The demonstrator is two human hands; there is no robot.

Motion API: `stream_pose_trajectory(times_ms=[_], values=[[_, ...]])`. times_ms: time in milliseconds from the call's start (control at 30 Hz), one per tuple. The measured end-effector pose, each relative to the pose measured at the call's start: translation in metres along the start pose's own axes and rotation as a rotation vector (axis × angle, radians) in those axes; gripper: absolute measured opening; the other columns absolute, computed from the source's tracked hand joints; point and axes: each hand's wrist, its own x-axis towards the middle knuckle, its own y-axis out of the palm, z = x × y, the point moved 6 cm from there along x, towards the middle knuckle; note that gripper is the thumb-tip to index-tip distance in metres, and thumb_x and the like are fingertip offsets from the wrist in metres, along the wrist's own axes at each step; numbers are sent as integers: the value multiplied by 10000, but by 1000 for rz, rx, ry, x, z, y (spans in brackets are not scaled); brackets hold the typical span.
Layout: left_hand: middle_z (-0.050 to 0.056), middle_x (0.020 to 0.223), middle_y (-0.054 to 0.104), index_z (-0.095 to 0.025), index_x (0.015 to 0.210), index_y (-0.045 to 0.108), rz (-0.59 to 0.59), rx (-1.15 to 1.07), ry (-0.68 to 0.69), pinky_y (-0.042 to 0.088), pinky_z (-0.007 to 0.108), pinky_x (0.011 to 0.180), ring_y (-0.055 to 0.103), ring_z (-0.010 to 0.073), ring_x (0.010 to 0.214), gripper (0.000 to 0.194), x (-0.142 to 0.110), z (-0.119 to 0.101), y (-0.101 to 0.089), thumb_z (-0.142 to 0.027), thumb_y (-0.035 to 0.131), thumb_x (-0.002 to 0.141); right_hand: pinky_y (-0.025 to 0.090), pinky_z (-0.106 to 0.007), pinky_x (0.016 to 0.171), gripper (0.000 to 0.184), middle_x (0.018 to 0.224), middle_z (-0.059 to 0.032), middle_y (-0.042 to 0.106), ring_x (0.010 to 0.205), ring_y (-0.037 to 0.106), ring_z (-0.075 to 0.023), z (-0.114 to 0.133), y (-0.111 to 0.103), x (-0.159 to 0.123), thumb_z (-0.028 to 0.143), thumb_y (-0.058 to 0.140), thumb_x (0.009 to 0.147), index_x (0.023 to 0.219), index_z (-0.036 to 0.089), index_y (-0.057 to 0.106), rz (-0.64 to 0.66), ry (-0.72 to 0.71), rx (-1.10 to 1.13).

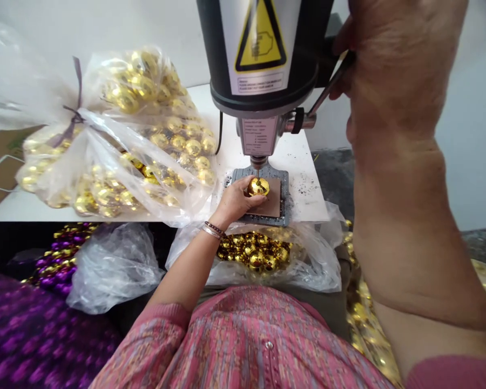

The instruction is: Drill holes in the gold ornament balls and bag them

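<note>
Under the drill press, my left hand pinches a shiny gold faceted ball between thumb and fingers. The ball rests on a brown board laid over the grey metal base. The drill bit points straight down at the top of the ball; whether it has entered the ball I cannot tell. High on the right, my right hand is closed round the feed lever of the press, its fingers partly hidden behind the wrist.
A knotted clear bag full of gold balls covers the left of the white table. Dark shavings lie around the base. An opened plastic bag of gold balls sits at my lap. Purple balls lie lower left, more gold ones at right.
</note>
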Motion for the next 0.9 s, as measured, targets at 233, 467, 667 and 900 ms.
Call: stream_pose_trajectory(times_ms=[233,467,667,900], values=[[65,1074,793,-190,1223,781,-40,-29,32,557,288,821,698,205,934,504,2,4,2,-271,906,741,301,-225,651,236,708,9,379,636,327,-18,2,-10,-56,174,429,948,768,178,278,-112,-368,-115],[48,1059,783,-198,1204,791,-22,-11,16,554,287,787,693,202,893,463,2,3,4,-284,894,761,350,-223,624,147,676,7,428,627,378,-35,-17,-13,-98,219,489,860,742,165,421,-192,-523,-229],[59,1091,785,-203,1302,764,-46,-22,13,571,317,851,702,218,930,571,2,7,5,-287,898,754,410,-215,653,173,722,9,515,646,459,-37,-35,-10,-108,272,455,952,832,169,525,-243,-591,-263],[59,1087,791,-182,1316,752,-19,-17,-40,541,304,834,698,212,904,545,-2,4,6,-269,867,790,385,-228,665,211,750,14,540,671,485,-59,-50,-6,-117,330,443,1027,901,195,545,-307,-702,-277]])
